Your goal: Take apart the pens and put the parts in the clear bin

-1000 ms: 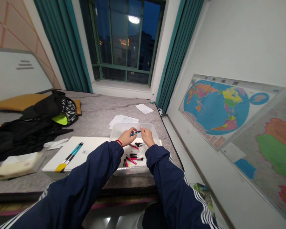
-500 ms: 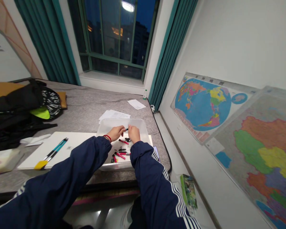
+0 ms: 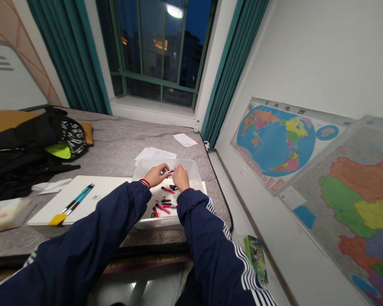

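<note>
Over a translucent plastic bin (image 3: 195,172), both hands meet at a slim pen (image 3: 167,172) with a teal and dark barrel. My left hand (image 3: 155,175), a red cord at its wrist, pinches the pen's left part between thumb and fingers. My right hand (image 3: 181,178) is closed at the pen's right end, and its fingers cover that tip. Below them in the bin lie red pen pieces (image 3: 162,208) and small black pieces (image 3: 166,200), scattered about.
To the left, two teal pens (image 3: 79,199) and a yellow piece (image 3: 57,219) rest on a white box (image 3: 105,191). Papers (image 3: 156,153) lie behind the bin. A black bag (image 3: 25,148) sits far left, a tissue pack (image 3: 9,213) nearer. A small bottle (image 3: 196,126) stands near the window.
More of the pen shows between my hands now, as my left fingers have loosened and shifted along it. The view has moved slightly; the pieces in the bin look the same.
</note>
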